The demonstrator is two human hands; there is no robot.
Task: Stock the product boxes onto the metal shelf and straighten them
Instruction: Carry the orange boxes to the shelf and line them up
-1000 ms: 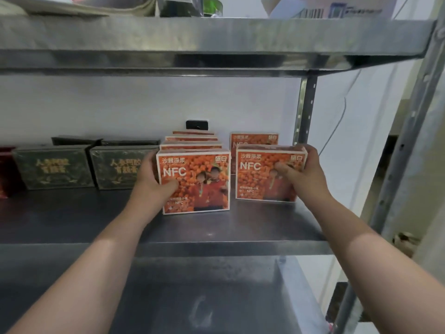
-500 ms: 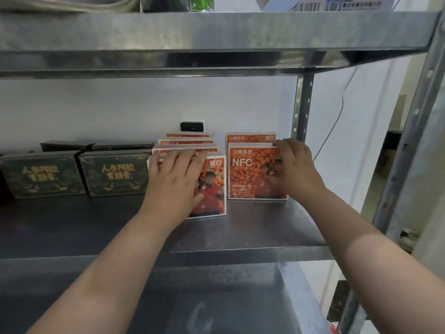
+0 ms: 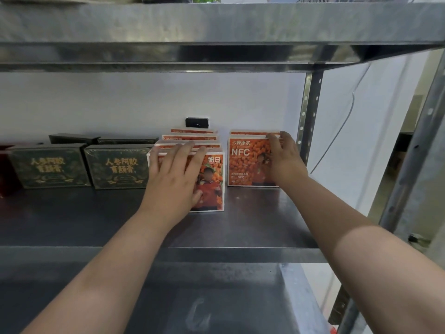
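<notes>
Two rows of orange NFC product boxes stand upright on the metal shelf (image 3: 96,218). My left hand (image 3: 175,179) lies flat on the face of the left front box (image 3: 213,179), fingers spread up to its top edge. This box sits nearer the shelf front than its neighbour, with several more boxes (image 3: 190,137) behind it. My right hand (image 3: 284,160) covers the right side of the right front box (image 3: 243,162), fingertips on its top right corner. One more box (image 3: 252,132) stands right behind that one.
Two dark green boxes (image 3: 50,167) (image 3: 118,168) stand left of the orange rows, a dark red item (image 3: 4,169) beyond them. An upper shelf (image 3: 216,27) hangs close overhead. A slotted rear post (image 3: 309,112) rises beside my right hand. A small black object (image 3: 196,122) sits on the wall.
Both hands shifted from gripping the boxes' sides to lying flat on their fronts. Both front boxes slid back toward the wall, the right one up against the box behind it.
</notes>
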